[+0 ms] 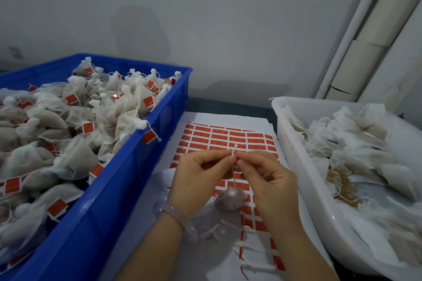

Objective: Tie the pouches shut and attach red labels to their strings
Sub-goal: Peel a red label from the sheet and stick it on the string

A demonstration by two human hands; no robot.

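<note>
A small white mesh pouch (pixel 230 199) filled with brownish grain hangs by its string (pixel 233 173) below my fingertips. My left hand (pixel 201 175) and my right hand (pixel 266 178) meet above it, both pinching the upper end of the string, whose tip sticks up between them. Under the hands lies a sheet of red labels (pixel 219 139) on white backing, with several labels peeled away near the front.
A blue crate (pixel 137 166) on the left is heaped with tied pouches bearing red labels. A white tub (pixel 294 157) on the right holds untied pouches and some spilled grain. String scraps (pixel 217 232) lie on the sheet near my wrists. A grey wall stands behind.
</note>
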